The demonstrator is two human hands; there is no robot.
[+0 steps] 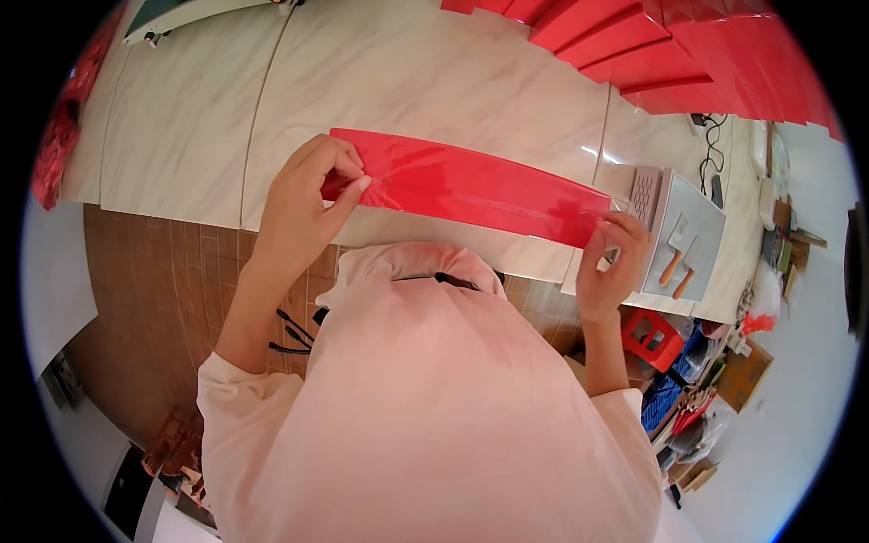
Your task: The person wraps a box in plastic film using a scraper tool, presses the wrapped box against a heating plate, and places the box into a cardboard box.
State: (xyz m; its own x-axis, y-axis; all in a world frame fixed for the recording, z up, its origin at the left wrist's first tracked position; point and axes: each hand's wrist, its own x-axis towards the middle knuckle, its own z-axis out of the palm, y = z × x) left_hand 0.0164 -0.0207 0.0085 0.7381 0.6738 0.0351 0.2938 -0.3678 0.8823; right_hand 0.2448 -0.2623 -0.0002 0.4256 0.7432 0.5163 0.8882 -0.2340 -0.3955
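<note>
A long, flat piece of glossy red plastic (471, 185), which looks like a bag or sleeve, stretches between my hands over the front edge of the marble-patterned table (389, 81). Its left end is pinched between the thumb and fingers of my left hand (312, 176), and creases fan out from that grip. At the other end, my right hand (615, 262) has its thumb and fingertips closed on the lower right corner. The plastic is nearly flat, sloping slightly down to the right.
Overlapping red plastic pieces (670, 54) lie fanned out at the back right. Two orange-handled scrapers (677, 262) rest on a grey-white surface to the right, near a black cable (711, 154). A green-edged device (181, 18) stands back left. A red crate (652, 339) sits below right.
</note>
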